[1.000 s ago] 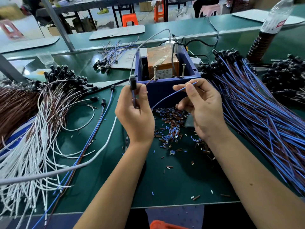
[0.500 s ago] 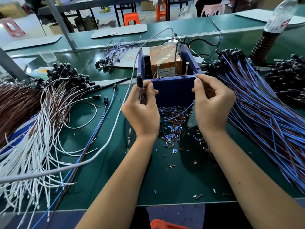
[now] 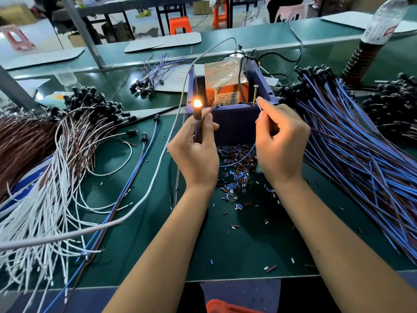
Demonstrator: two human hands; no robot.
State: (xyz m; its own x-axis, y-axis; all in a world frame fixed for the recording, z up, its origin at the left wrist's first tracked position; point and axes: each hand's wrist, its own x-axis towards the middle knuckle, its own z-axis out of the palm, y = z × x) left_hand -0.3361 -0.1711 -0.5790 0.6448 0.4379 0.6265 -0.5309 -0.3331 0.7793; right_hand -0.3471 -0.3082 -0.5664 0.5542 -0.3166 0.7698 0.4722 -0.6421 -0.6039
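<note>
Indicator lamp, one piece, lit orange. We record it upright at the left front corner of the blue box, above the bench mat.

Far left: white-leaded lamps, a loose heap with black heads pointing away from us. A grey cable crosses the mat from there up to the box.

Left hand: fingers curled round the lamp body and its two wires, thumb pressed along the front. The brown lead runs from this grip to the left screw; it appears to touch, though the contact is too small for us to confirm.

Centre: insulation offcuts, blue and brown, scattered on the mat between the wrists.

Right screw: the blue lead loops under the hands and comes up beside it.

Right hand: thumb and forefinger pinch the lead's end against that screw, the other fingers folded in.

Far right: blue-leaded lamps, a large heap.

Step, in our judgement: a live check of one lamp, and the glow suggests a pass. The next move calls for lifting both leads off the screws without letting the bare ends meet, then laying the piece with the tested stock; we cannot tell which heap that is.
</note>
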